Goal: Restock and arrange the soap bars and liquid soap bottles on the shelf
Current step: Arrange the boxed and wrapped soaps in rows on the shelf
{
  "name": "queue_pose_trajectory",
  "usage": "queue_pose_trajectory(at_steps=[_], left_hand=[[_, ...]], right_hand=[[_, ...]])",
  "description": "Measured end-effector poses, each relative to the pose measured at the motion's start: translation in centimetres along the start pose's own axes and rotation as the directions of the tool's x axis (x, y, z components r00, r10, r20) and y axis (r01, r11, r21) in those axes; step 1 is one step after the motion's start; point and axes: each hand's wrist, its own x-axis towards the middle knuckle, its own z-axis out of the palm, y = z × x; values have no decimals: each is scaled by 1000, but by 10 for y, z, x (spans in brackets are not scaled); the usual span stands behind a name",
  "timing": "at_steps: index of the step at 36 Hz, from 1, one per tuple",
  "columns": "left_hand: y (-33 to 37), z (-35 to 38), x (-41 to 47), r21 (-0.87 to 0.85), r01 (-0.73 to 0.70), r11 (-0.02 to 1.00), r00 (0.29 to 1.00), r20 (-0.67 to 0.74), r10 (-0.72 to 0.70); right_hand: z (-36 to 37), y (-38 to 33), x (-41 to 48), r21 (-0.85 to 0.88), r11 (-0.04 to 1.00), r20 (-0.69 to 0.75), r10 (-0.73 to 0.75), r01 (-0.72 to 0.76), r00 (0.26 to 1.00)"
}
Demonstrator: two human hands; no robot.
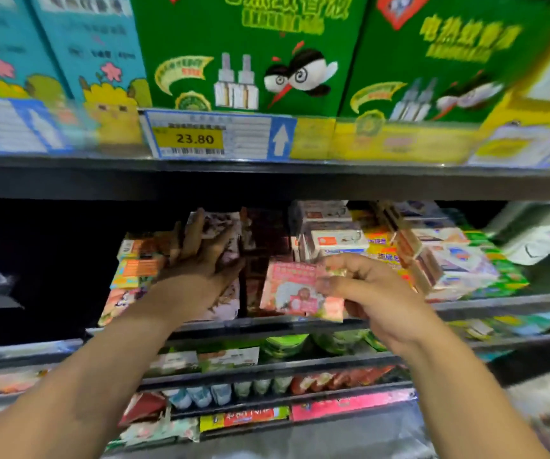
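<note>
My right hand (pixel 363 286) pinches a pink soap bar pack (pixel 295 293) by its right end, just in front of the middle shelf (pixel 499 304). My left hand (pixel 200 250) reaches into that shelf, its fingers spread against a stack of brown-and-white soap packs (pixel 224 223). Dark red packs (pixel 260 233) stand between the two hands. White and orange soap boxes (pixel 336 241) are stacked behind my right hand, with more white boxes (pixel 449 260) to the right. Orange packs (pixel 134 270) lie left of my left hand.
Green boxes (pixel 247 51) and blue boxes (pixel 94 44) fill the upper shelf, above a price tag (pixel 197 139) reading 23.80. Lower shelves (pixel 267 369) hold green, red and pink packs. White refill pouches (pixel 539 236) sit at the far right. The middle shelf's left end is dark.
</note>
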Motion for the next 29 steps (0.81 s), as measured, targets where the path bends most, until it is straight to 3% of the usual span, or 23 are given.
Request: queue_pose_trajectory(at_steps=[2,4,7,10,12,15,19,26,29], left_hand=[[-1,-3,-4,-173,11,985,1000,-22,-15],[1,-11,-15,-158,-145,977,986,-105,129],[19,-23,-40,-198,-363,910,931,-103,349],[35,-24,-60,-243,-467,850,883,-70,464],[38,-23,-65,-301,-469,830,880,-83,467],[39,-26,-69,-461,-364,809,928,-104,358],[41,-30,-77,-658,-24,753,993,70,93],[58,-35,-85,-887,231,401,964,152,-220],[53,-32,-88,-872,249,421,940,114,-321]], right_hand=[[0,1,-10,76,997,21,-9,8,1000],[0,6,-16,118,993,16,-11,9,1000],[4,10,-21,198,980,-10,27,-25,1000],[15,14,-27,351,933,42,62,-73,997],[24,16,-32,407,909,72,71,-94,995],[32,22,-39,419,900,83,94,-120,992],[34,29,-41,361,928,91,62,-91,994],[45,33,-37,172,976,154,-161,134,975],[56,37,-36,117,978,50,-178,171,983]])
